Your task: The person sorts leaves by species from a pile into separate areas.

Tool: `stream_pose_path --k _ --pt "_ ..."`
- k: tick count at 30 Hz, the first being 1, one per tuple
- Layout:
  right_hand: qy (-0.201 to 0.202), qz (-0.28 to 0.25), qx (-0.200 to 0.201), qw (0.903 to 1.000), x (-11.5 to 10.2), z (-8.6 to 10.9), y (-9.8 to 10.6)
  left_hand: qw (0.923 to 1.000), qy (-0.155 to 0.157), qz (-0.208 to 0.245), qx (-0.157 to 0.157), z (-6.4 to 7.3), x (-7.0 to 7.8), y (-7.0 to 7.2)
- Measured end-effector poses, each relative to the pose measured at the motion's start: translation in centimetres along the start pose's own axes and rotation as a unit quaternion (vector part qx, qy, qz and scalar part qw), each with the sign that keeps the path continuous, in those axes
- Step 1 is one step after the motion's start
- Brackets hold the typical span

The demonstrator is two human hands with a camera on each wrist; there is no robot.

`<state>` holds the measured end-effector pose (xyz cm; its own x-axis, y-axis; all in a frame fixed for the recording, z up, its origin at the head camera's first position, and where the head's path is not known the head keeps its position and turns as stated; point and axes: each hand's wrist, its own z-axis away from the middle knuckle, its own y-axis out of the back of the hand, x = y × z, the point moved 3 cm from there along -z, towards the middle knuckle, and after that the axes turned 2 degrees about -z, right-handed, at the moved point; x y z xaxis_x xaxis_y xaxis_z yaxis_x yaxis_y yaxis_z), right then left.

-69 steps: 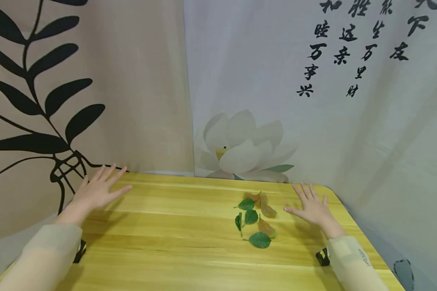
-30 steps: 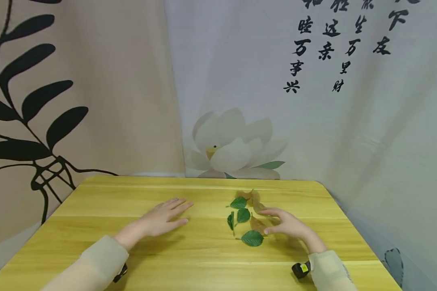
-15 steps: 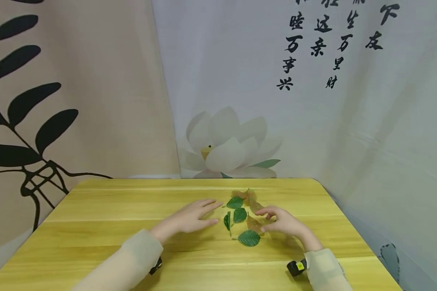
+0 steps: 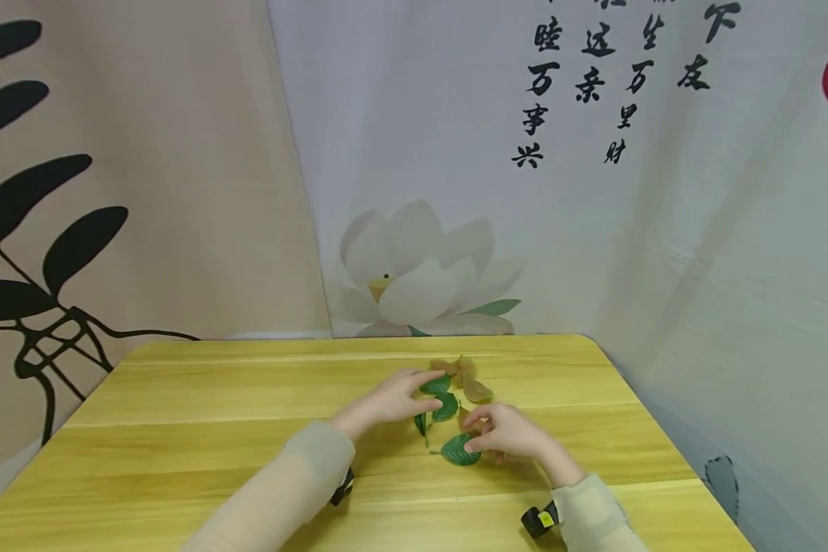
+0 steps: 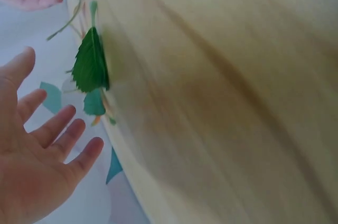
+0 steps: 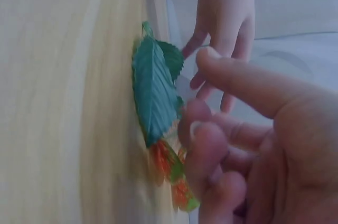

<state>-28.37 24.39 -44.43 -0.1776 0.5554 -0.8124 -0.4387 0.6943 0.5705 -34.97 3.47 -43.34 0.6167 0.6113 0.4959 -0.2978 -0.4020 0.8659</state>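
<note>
Several green leaves and brownish leaves [image 4: 478,392] lie together on the wooden table [image 4: 248,452]. My left hand [image 4: 395,395] reaches over the upper green leaf [image 4: 436,386], fingers spread and holding nothing; its thumb overlaps the middle green leaf [image 4: 446,409]. Beside the lower green leaf [image 4: 458,452] is my right hand [image 4: 507,432], thumb tip right at the leaf's edge. The right wrist view shows its fingers loosely bent, a gap between them and the thumb, and nothing held. Orange-red leaves [image 6: 165,161] stick out under that green leaf [image 6: 153,89]. The right hand partly hides one brown leaf.
Behind the table hangs a pale curtain [image 4: 200,192] with a printed plant, a lotus [image 4: 424,284] and dark characters. Small black devices sit at the left [image 4: 343,488] and right [image 4: 540,520] wrists. The table's far edge lies just beyond the leaves.
From wide apart, both hands have come in to the leaves. The left hand has travelled right onto the upper leaves; the right hand has moved left and nearer, its fingers now bent. The view has shifted right.
</note>
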Motion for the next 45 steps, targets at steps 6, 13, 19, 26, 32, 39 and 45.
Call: stream_pose_path --k 6,13,19,26,32,39,45 --pt "-0.043 -0.031 -0.006 0.9986 0.1 0.2 -0.9 1.0000 0.002 -0.001 0.005 -0.7 0.0 -0.9" --pt "-0.071 -0.045 0.005 0.9964 0.6 0.0 -1.5 0.9997 0.020 -0.010 -0.002 -1.5 0.2 -1.3" --pt "-0.081 -0.066 0.015 0.9944 1.0 -0.4 -2.1 0.9990 0.041 -0.013 -0.016 -1.9 0.2 -1.7" --pt "-0.084 -0.098 0.006 0.9916 1.7 -0.7 -2.4 0.9983 0.051 -0.001 -0.030 -2.2 0.1 -2.3" --pt "-0.072 -0.106 -0.008 0.9917 1.5 -0.6 -2.0 0.9983 0.048 0.008 -0.031 -2.4 0.1 -2.2" --pt "-0.049 -0.051 -0.002 0.9975 1.4 -0.8 -0.9 0.9983 0.047 0.014 -0.032 -2.6 0.2 -1.8" --pt "-0.048 0.017 0.013 0.9986 1.6 -0.8 -0.2 0.9978 0.053 0.011 -0.039 -2.8 0.2 -1.9"
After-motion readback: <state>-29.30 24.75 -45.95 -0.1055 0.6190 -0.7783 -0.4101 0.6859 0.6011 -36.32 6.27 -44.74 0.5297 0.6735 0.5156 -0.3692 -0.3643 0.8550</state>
